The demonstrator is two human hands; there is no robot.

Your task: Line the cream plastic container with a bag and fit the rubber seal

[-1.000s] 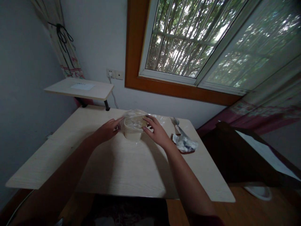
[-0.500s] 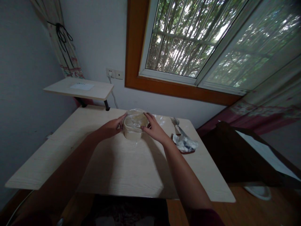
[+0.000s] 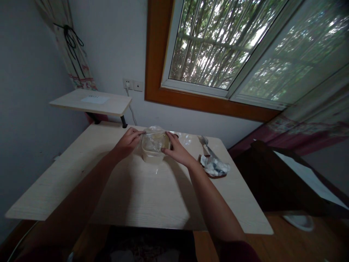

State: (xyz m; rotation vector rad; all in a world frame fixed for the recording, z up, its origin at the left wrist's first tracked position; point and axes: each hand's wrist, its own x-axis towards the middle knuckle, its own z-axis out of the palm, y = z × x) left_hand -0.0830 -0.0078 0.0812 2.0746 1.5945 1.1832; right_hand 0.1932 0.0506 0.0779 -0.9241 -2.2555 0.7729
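Note:
A pale round bowl covered with clear plastic film stands near the far edge of a light wooden table. My left hand is at the bowl's left rim, its fingers pinched on the film. My right hand presses against the bowl's right side, fingers curled over the rim and the film. What lies inside the bowl is blurred by the plastic.
A small dark dish with crumpled white wrappers and a utensil lies right of the bowl. A raised shelf with a paper stands at the back left. A dark wooden piece of furniture stands to the right, below the window.
Both hands have closed in on the bowl: the left moved up to the rim and pinched the film, the right slid down onto the bowl's side. The bowl shifted slightly left.

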